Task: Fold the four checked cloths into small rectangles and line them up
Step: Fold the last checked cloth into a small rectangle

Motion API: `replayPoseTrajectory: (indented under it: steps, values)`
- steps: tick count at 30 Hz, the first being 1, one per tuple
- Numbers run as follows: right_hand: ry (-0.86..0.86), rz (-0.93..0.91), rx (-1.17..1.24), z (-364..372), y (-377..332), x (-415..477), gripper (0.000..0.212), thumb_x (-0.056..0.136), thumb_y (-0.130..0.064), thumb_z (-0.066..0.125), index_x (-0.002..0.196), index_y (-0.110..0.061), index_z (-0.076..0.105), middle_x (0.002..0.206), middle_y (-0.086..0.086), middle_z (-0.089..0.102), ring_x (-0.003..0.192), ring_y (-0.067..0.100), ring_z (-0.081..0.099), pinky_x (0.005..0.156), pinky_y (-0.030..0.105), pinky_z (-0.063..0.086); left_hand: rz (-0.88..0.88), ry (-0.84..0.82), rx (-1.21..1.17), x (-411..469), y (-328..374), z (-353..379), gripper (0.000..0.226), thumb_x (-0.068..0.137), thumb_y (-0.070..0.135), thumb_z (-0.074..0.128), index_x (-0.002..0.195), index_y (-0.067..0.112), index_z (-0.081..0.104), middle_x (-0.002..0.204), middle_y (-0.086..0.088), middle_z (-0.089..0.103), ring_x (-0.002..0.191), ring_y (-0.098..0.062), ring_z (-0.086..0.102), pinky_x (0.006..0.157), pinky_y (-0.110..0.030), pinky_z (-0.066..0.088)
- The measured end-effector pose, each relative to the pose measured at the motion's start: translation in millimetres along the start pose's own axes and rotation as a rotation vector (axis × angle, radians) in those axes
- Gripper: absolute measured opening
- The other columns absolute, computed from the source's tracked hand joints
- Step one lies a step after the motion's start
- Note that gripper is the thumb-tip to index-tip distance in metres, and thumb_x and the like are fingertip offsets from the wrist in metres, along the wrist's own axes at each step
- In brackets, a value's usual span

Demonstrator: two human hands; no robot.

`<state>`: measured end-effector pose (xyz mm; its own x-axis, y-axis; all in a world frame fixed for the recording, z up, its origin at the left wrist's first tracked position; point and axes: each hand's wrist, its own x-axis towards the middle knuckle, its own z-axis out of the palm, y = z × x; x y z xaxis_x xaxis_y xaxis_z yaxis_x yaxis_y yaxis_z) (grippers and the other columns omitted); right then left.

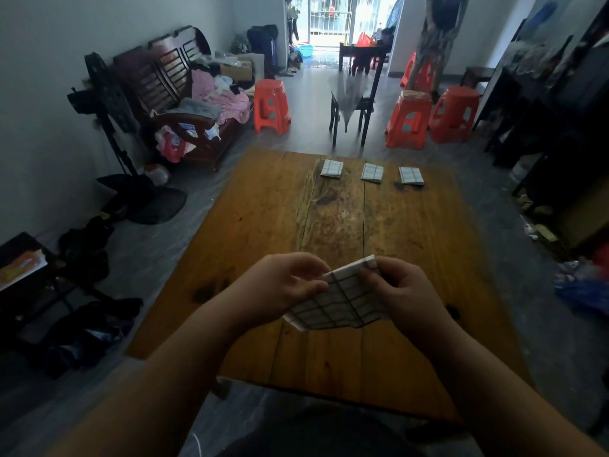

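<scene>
Near the body, the left hand (283,285) and the right hand (400,291) both pinch the fourth checked cloth (339,300), held half folded above the wooden table (250,206). To do this fold well, bring the edges exactly together and press the crease flat. Far away, three folded cloths (371,173) wait in a row.

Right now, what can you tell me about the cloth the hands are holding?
The checked cloth is white with a dark grid. It looks like soft fabric and is partly folded into layers. It is held tilted over the near half of the wooden table. The left hand pinches its left edge; the right hand pinches its far right corner.
</scene>
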<state>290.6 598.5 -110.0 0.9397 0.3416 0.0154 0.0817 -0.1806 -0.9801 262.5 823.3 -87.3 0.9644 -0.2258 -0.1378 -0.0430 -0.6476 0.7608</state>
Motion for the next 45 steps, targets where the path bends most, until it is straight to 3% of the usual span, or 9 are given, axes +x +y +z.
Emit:
replayPoseTrajectory:
  steps: [8,12,17,20,25,29,34,38,45]
  values:
    - [0.008,-0.028,-0.035,-4,1,-3,0.016,0.098,-0.017,0.059,0.092,-0.023,0.073,0.087,0.002,0.072,0.081,0.017,0.067,0.066,0.029,0.055,0.028,0.128,0.114,7,-1,16,0.016,0.097,0.03,0.058,0.105,0.032,0.073,0.091,0.018,0.07,0.086,0.003,0.065,0.081,-0.034,0.06]
    - [0.154,-0.059,-0.195,-6,9,-1,0.008,0.094,-0.028,0.064,0.101,-0.026,0.067,0.099,-0.007,0.068,0.091,0.011,0.065,0.075,0.037,0.06,0.02,0.143,0.046,8,-4,11,0.016,0.097,0.032,0.059,0.102,0.031,0.073,0.09,0.017,0.071,0.086,0.003,0.064,0.081,-0.03,0.057]
    - [0.114,-0.05,-0.214,-6,8,2,0.041,0.091,-0.031,0.068,0.128,-0.036,0.052,0.127,-0.022,0.051,0.114,0.001,0.051,0.089,0.023,0.049,-0.035,0.102,-0.076,8,-4,4,0.014,0.097,0.029,0.059,0.099,0.029,0.073,0.091,0.014,0.072,0.088,-0.001,0.065,0.079,-0.027,0.054]
    - [0.044,-0.008,-0.102,-6,5,6,0.027,0.095,-0.026,0.064,0.121,-0.027,0.061,0.117,-0.01,0.063,0.105,0.009,0.061,0.073,0.026,0.057,-0.046,0.113,-0.109,8,-4,1,0.016,0.098,0.029,0.058,0.101,0.026,0.073,0.092,0.012,0.072,0.088,-0.003,0.066,0.08,-0.028,0.055]
    - [0.129,-0.101,-0.185,-6,5,7,0.012,0.097,-0.026,0.06,0.102,-0.023,0.07,0.094,-0.008,0.07,0.088,0.005,0.066,0.07,0.021,0.056,-0.071,0.133,-0.159,6,-10,-2,0.016,0.097,0.033,0.057,0.1,0.028,0.073,0.094,0.011,0.073,0.088,-0.002,0.066,0.079,-0.029,0.054]
    - [0.151,-0.108,-0.206,-4,3,9,0.01,0.096,-0.024,0.062,0.096,-0.03,0.069,0.091,-0.01,0.07,0.087,0.002,0.065,0.069,0.017,0.054,-0.052,0.063,-0.199,8,-8,-4,0.014,0.095,0.029,0.06,0.105,0.032,0.07,0.098,0.015,0.072,0.092,-0.001,0.066,0.08,-0.028,0.055]
    - [0.106,-0.12,-0.216,0,-1,9,0.012,0.096,-0.018,0.063,0.094,-0.027,0.071,0.087,-0.011,0.07,0.083,0.001,0.065,0.064,0.014,0.052,0.075,0.235,-0.254,23,15,-6,0.018,0.093,0.027,0.065,0.111,0.027,0.067,0.1,0.012,0.07,0.091,0.003,0.066,0.069,-0.018,0.057]
    - [0.106,-0.133,-0.217,-2,-2,11,0.01,0.096,-0.02,0.063,0.093,-0.022,0.072,0.084,-0.01,0.071,0.081,0.005,0.066,0.064,0.019,0.053,0.124,0.274,-0.194,32,21,-3,0.006,0.092,0.027,0.067,0.095,0.03,0.071,0.092,0.013,0.072,0.089,-0.002,0.067,0.079,-0.027,0.058]
    - [0.178,-0.12,-0.113,-12,0,11,0.011,0.096,-0.018,0.063,0.093,-0.019,0.073,0.087,-0.004,0.072,0.084,0.011,0.068,0.071,0.029,0.059,0.064,0.367,-0.343,34,18,-6,0.01,0.094,0.023,0.064,0.095,0.021,0.074,0.092,0.005,0.073,0.089,-0.007,0.068,0.081,-0.032,0.059]
